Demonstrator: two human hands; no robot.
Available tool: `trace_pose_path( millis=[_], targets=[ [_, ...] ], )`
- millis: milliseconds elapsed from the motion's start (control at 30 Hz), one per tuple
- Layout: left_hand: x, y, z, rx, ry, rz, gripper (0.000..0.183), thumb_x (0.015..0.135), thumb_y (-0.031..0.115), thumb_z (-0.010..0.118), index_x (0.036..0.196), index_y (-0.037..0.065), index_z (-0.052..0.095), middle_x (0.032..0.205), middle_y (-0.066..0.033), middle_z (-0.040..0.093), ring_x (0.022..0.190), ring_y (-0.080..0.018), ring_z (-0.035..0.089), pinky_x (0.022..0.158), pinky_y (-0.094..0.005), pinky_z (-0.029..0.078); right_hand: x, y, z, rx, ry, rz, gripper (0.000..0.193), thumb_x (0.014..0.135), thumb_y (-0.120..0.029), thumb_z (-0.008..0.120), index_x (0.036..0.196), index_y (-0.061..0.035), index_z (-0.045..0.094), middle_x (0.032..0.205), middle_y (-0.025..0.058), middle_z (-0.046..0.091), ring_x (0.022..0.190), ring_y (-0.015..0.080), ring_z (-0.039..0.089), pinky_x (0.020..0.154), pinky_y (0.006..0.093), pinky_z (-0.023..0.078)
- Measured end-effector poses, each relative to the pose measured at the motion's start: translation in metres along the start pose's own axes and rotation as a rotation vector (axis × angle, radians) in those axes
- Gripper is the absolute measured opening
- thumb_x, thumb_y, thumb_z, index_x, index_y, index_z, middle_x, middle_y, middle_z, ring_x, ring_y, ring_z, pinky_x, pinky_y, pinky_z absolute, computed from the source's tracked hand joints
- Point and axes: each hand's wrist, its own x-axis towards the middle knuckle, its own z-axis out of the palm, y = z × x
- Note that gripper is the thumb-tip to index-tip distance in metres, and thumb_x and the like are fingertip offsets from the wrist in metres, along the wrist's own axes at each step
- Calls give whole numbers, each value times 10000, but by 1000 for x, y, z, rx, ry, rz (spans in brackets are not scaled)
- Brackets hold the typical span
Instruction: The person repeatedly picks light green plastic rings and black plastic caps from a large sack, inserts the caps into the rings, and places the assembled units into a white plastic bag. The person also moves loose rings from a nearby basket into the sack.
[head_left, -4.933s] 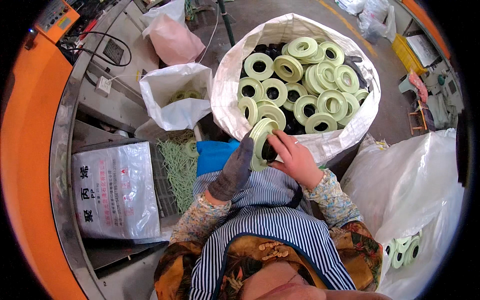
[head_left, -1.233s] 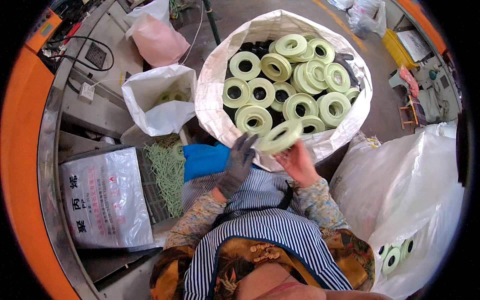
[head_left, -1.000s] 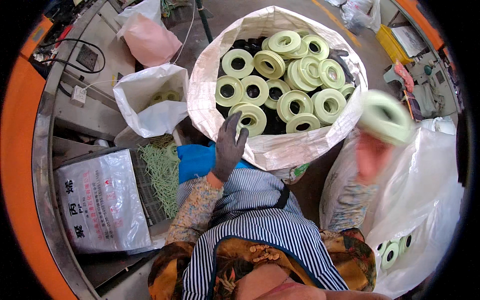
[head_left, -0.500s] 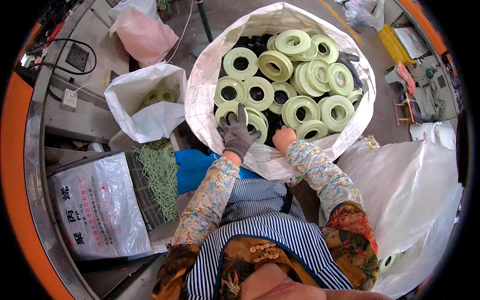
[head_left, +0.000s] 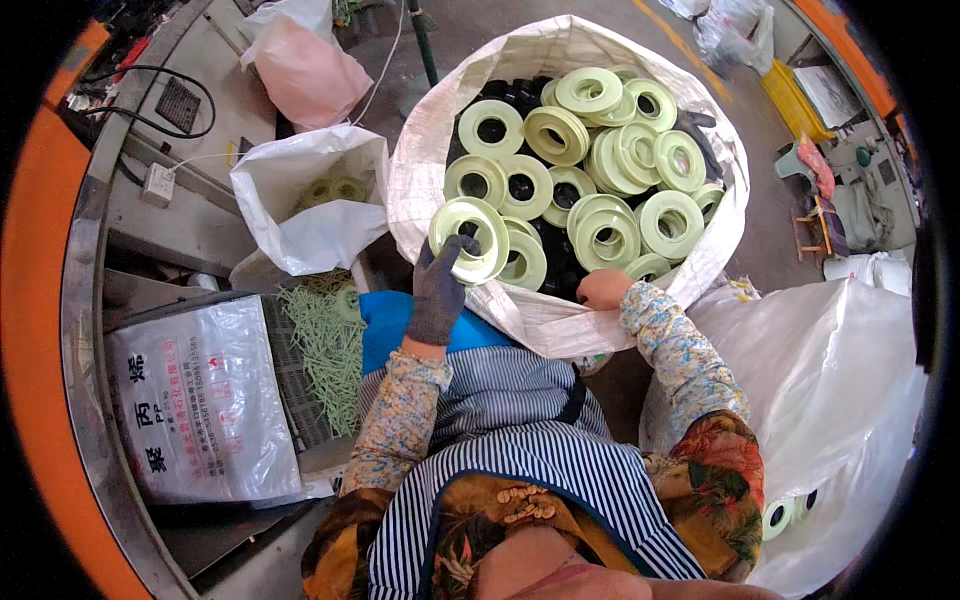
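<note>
A pale green plastic ring [head_left: 442, 222] is lifted at the near left rim of a large white woven sack [head_left: 415, 150]. My left hand [head_left: 436, 292], in a grey glove, grips its lower edge, with fingers through the hole. Bare and curled, my right hand [head_left: 604, 290] is at the sack's near rim; its fingertips and anything in them are hidden. Inside the sack, more pale green rings [head_left: 527, 205] lie in a loose heap over small black parts [head_left: 520, 95]. A dark grey glove [head_left: 700, 140] lies at the sack's right inner side.
Left of the big sack stands a smaller white bag [head_left: 255, 190] with a few green rings inside. Thin green plastic sticks [head_left: 325, 350] are piled beside a flat printed sack [head_left: 205, 400]. A large translucent bag [head_left: 810, 370] bulges at the right.
My left hand has drawn back toward me, raising a ring off the heap. My right hand has moved right and nearer, from among the parts to the sack's rim.
</note>
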Motion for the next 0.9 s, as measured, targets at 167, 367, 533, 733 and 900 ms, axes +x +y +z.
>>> trace_pose_path(
  millis=[167, 367, 533, 733, 900],
  targets=[
    [-30, 14, 10, -182, -31, -123, 343, 966, 69, 548, 1302, 6, 509, 1172, -121, 625, 1078, -210, 629, 930, -339, 532, 0, -18, -14, -145, 228, 229, 130, 745, -122, 643, 807, -36, 719, 814, 163, 690, 791, 369, 675, 669, 474, 553],
    [-46, -9, 6, 540, -226, 260, 415, 893, 8, 598, 1294, -12, 492, 1273, -198, 547, 1159, -325, 580, 954, -393, 516, -33, -114, -76, 229, 1280, 52, 184, 745, -85, 686, 908, -68, 604, 1028, 93, 606, 953, 308, 570, 798, 425, 507],
    [-56, -9, 14, 946, -305, 651, 563, 716, -112, 659, 1251, 23, 542, 1351, -280, 457, 1216, -445, 518, 995, -448, 475, -36, -151, -63, 252, 1282, -136, 279, 685, -66, 731, 902, -53, 556, 1337, 142, 500, 1154, 365, 506, 958, 435, 448],
    [-67, 2, 15, 921, -370, 547, 614, 697, -156, 625, 1267, 56, 537, 1413, -295, 393, 1252, -464, 487, 1001, -448, 474, -63, -143, -79, 336, 1119, -208, 421, 658, -97, 768, 1016, -73, 548, 1300, 131, 509, 1155, 367, 499, 964, 439, 449],
    [-74, 24, 32, 1197, -467, 854, 641, 743, -154, 594, 1319, 110, 499, 1425, -301, 376, 1264, -475, 473, 1010, -462, 468, -75, -137, -87, 323, 1099, -258, 667, 654, -147, 803, 1263, -106, 536, 1268, 126, 518, 1128, 344, 524, 940, 426, 464]
  ],
)
